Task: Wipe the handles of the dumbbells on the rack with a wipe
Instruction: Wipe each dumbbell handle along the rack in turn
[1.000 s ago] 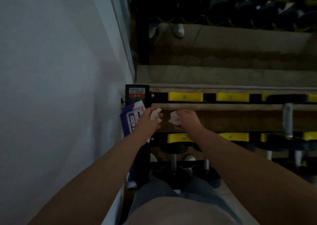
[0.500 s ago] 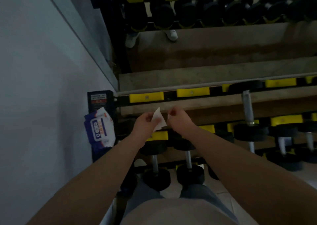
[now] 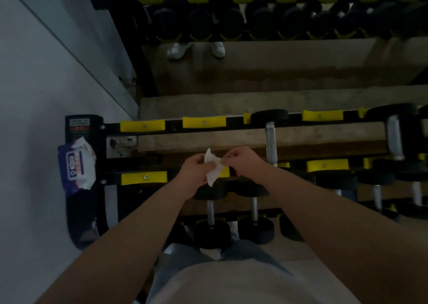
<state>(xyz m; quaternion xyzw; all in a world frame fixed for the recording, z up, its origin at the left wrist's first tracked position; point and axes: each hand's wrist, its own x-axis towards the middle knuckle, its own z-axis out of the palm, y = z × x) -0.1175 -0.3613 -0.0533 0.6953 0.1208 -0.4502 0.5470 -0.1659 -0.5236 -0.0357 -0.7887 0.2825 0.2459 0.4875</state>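
The left hand and right hand pinch a white wipe between curled fingers above the dumbbell rack, beside a wipes packet.

Your left forearm and right forearm are bare and stretch forward, angling inward until they nearly meet. Your left hand and right hand sit close together, backs up and fingers curled, each pinching one side of the wipe between them.
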